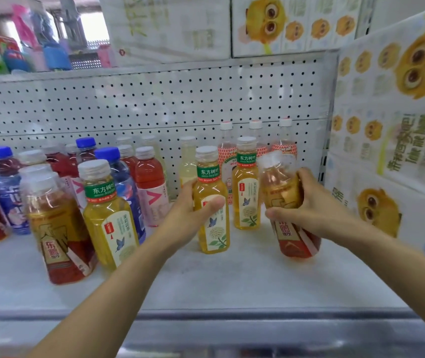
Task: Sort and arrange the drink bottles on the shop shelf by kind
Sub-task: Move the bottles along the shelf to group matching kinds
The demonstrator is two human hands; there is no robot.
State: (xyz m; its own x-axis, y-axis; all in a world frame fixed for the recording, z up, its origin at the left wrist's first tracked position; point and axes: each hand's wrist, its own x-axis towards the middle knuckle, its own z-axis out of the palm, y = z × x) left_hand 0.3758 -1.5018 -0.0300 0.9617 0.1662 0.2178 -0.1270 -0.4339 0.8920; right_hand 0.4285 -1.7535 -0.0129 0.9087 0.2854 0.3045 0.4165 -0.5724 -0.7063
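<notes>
While the shelf point(232, 280) carries mixed rows, the right hand point(309, 205) clamps a tilted amber bottle point(294, 241) in curled fingers point(305, 177), and the left hand point(193, 205) wraps a standing green-label tea bottle point(212, 231). Best keep the tea upright beside its twin point(246, 195), between both hands, and lift the amber one clear of the caps.

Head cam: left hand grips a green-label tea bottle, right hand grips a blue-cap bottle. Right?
Wrong on the right hand: the head view shows it gripping a tilted gold-and-red label bottle with a pale cap, not a blue-cap one. The left hand does grip the green-label tea bottle.
</notes>
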